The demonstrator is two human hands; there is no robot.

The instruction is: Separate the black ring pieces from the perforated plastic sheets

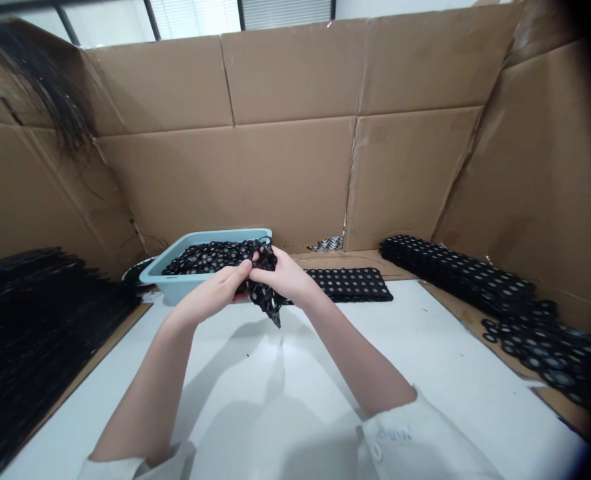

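My left hand (221, 288) and my right hand (289, 275) meet in front of a light blue basin. Between them they grip a bunched length of black ring mesh (265, 299), whose pointed lower end hangs above the white tabletop. Fingers of both hands are closed round it, partly hidden by the mesh. Right behind my left hand stands the basin (173, 285), filled with black rings (200, 257) that look linked or piled together. Whether the held mesh joins the pile in the basin I cannot tell.
A flat black mat with pale dots (355, 283) lies right of my hands. Stacked dotted strips (455, 270) and loose black rings (550, 350) line the right side. A large black pile (40, 333) stands left. Cardboard walls (285, 173) enclose the white table (255, 407). Black strands (40, 80) hang upper left.
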